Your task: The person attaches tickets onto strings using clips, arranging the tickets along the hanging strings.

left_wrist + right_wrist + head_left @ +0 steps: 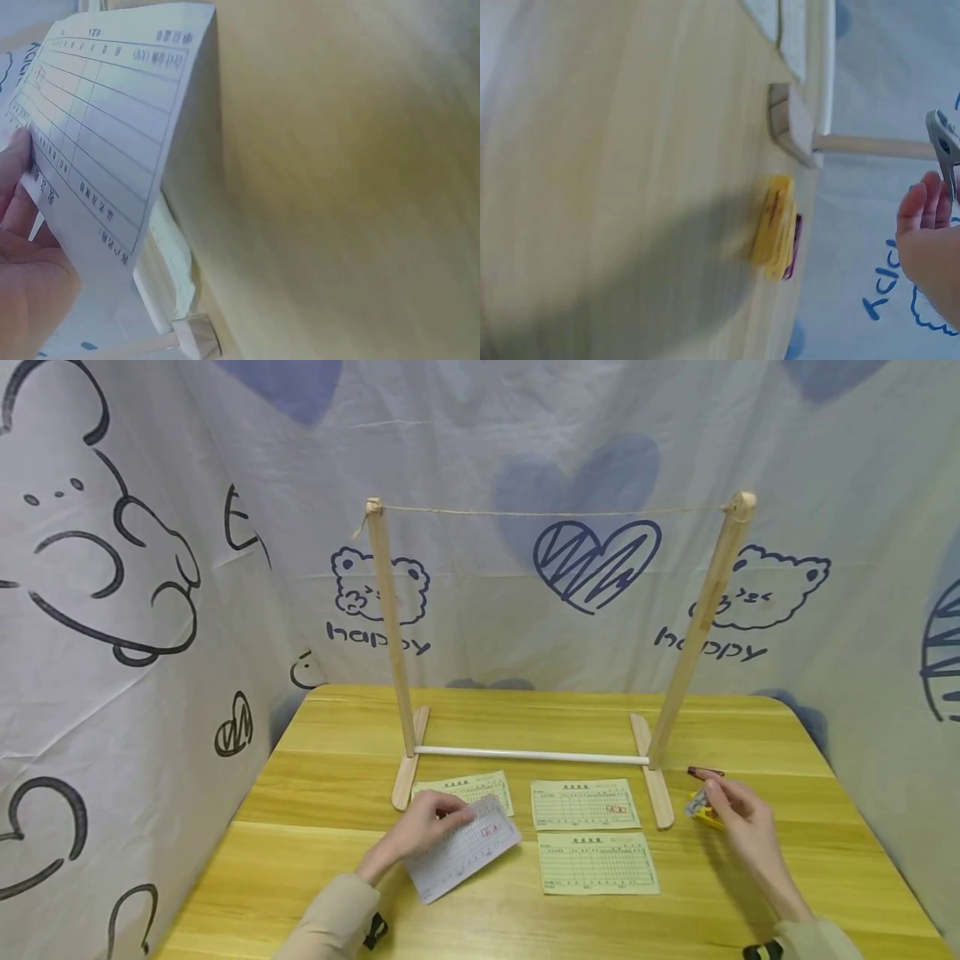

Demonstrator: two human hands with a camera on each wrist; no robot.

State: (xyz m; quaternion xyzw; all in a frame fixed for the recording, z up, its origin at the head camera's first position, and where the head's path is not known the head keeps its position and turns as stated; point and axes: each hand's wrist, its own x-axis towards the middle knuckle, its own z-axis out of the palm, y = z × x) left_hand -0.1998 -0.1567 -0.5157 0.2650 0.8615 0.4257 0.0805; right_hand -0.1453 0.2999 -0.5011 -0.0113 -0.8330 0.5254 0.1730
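Fingers of the left hand (pixel 431 822) pinch the edge of a printed sheet (pixel 461 858), thumb against it, holding it tilted above the table just in front of the left foot of the wooden stand (pixel 392 627). To the right of the stand, the right hand (pixel 746 814) has its thumb and fingers drawn together on a grey clip (pixel 945 139); whether the clip's jaws are parted I cannot tell. Near it, beside the stand's right foot, lie yellow clips (pixel 774 232) and a purple clip (pixel 796 244). The step in hand looks like readying sheet and clip, which are well apart. The next move seems to call for bringing them together, probably at the stand's string (pixel 555 512), keeping the sheet's edge steady and squeezing the clip's handles.
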